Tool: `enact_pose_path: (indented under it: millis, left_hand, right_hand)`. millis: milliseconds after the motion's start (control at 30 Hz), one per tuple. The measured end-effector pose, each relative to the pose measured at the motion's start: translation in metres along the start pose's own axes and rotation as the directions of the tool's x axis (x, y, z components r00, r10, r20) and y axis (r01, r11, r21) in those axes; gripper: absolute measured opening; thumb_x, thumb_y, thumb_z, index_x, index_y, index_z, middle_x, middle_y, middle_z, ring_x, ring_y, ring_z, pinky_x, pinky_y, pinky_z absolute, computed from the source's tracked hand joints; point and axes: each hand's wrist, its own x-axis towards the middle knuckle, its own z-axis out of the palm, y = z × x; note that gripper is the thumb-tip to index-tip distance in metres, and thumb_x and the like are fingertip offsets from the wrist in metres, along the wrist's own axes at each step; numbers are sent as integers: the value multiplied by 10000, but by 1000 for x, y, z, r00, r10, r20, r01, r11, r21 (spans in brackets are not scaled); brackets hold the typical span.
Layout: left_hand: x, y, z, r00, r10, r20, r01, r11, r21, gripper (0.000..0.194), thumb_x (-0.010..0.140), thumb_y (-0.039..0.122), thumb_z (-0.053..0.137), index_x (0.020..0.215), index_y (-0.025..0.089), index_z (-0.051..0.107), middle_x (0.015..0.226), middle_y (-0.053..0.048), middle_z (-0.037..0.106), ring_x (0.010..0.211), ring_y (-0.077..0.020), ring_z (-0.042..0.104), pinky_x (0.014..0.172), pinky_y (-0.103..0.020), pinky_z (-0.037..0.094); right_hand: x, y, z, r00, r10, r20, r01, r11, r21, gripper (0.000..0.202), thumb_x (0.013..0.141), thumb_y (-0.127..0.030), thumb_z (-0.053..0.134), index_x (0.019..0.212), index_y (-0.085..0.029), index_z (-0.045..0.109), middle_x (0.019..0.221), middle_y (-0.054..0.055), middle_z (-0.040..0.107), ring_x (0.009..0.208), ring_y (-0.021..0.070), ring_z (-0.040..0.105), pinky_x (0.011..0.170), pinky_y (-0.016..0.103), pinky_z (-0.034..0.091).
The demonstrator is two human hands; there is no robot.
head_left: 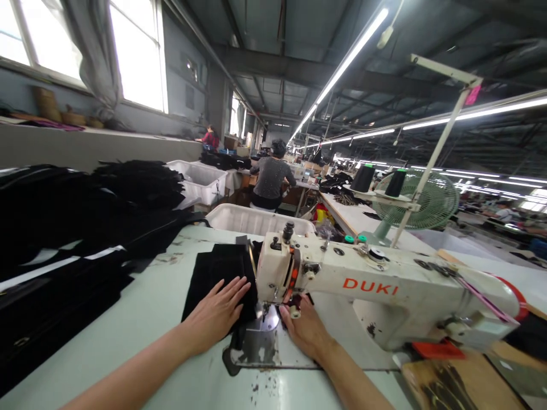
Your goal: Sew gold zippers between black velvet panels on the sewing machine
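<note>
A white sewing machine (325,279) marked DUKI stands on the pale green table (171,364). Black fabric (205,285) lies flat to the left of its needle area. My left hand (220,307) rests palm down on this fabric, fingers spread. My right hand (305,327) is under the machine head, just right of the lit needle plate (267,322); its fingertips are partly hidden by the machine, and whether they hold anything is not visible.
Piles of black fabric (85,210) fill the left side. Behind the machine stand a white bin (260,219), a green fan (427,196) and a thread stand (436,154) with black cones. A seated person (273,179) faces away farther back.
</note>
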Motion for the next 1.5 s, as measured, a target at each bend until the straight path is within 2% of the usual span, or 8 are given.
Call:
enact_pose_path:
  millis: [167,333,433,667,967,1200,1367,1500]
  left_hand:
    - [-71,17,-22,985,-169,-34,173,964,203,485,924,284,501,1349,70,595,1360,-262,589,1220,-461,581,950,-670,482]
    - [-156,40,-45,997,71,-30,-65,984,164,361,931,319,585,1288,335,635,1168,-30,713,1039,-245,702,880,-334,602]
    - [-177,40,-45,986,47,-158,-38,998,59,240,920,344,644,1157,367,679,1190,9,667,1093,-204,663,919,-280,581]
    - [-167,22,-31,989,-130,-69,120,983,-142,563,922,368,661,1443,340,450,1468,-41,532,1341,-288,501,1107,-478,437]
    - [-139,31,-55,989,-131,67,142,969,-203,384,749,245,811,1112,330,719,1051,8,685,968,-226,633,856,-313,519]
    - [-149,60,-59,985,-171,30,170,910,-377,139,830,237,739,945,308,707,1121,2,672,1056,-236,631,911,-306,516]
    - [-155,83,-62,982,-186,26,174,852,-494,89,857,261,689,921,320,666,827,59,682,741,-152,675,667,-179,517]
    - [-157,98,-66,967,-250,-43,190,827,-530,197,813,261,715,982,352,669,775,75,643,668,-131,645,637,-150,502]
  right_hand:
    - [-20,-14,-15,995,63,-71,-62,998,17,215,950,-146,474,1074,-161,649,1079,155,675,1024,317,631,908,500,514]
    - [-61,-83,-39,999,32,14,-34,968,247,156,987,-153,486,1022,-223,621,1083,73,648,1030,245,599,903,394,501]
    - [-72,-126,-44,989,104,104,-136,919,370,97,911,-130,634,931,-215,591,1048,51,630,1009,248,580,888,383,480]
    - [-66,-175,-23,918,338,210,-395,835,383,433,696,-159,879,1047,-214,633,1122,58,613,1053,300,543,930,453,455]
    - [-50,-187,-17,873,388,296,-487,731,478,328,692,41,754,799,-208,569,911,-1,645,917,242,595,804,359,461]
    - [-67,-185,-39,919,319,230,-388,635,668,300,754,7,742,894,-238,641,902,-32,669,876,182,643,783,268,468]
    - [-79,-175,-48,946,325,22,-277,767,579,240,757,-45,760,836,-237,639,1274,43,580,1200,269,528,981,365,449]
    - [-77,-169,-65,968,228,100,-240,747,620,265,761,-64,793,836,-252,622,1180,1,666,1187,261,550,1034,419,415]
